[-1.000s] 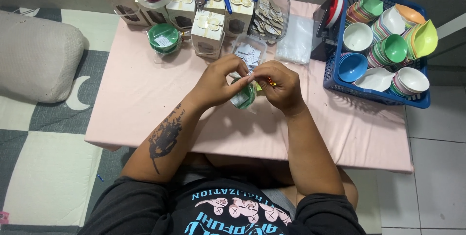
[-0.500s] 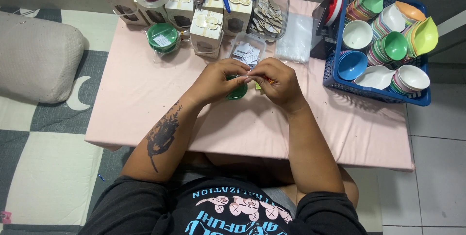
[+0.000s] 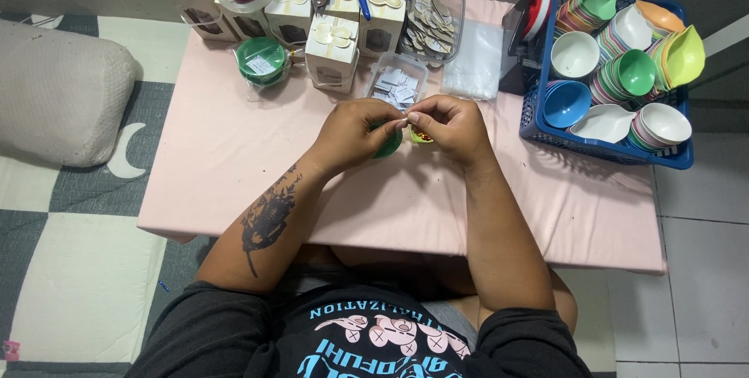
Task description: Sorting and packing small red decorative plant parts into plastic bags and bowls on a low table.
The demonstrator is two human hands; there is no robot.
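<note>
Both hands meet over the pink table (image 3: pixel 234 152), just in front of the clear tub of white slips (image 3: pixel 395 85). Left hand (image 3: pixel 355 134) and right hand (image 3: pixel 452 124) have fingertips pinched together on something tiny, can't tell what. A green round lid (image 3: pixel 388 146) sits under the left fingers, touching them

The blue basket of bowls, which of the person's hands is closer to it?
Right. The right hand sits just left of the blue basket, a short gap apart. The left hand lies beyond it, farther from the basket.
</note>
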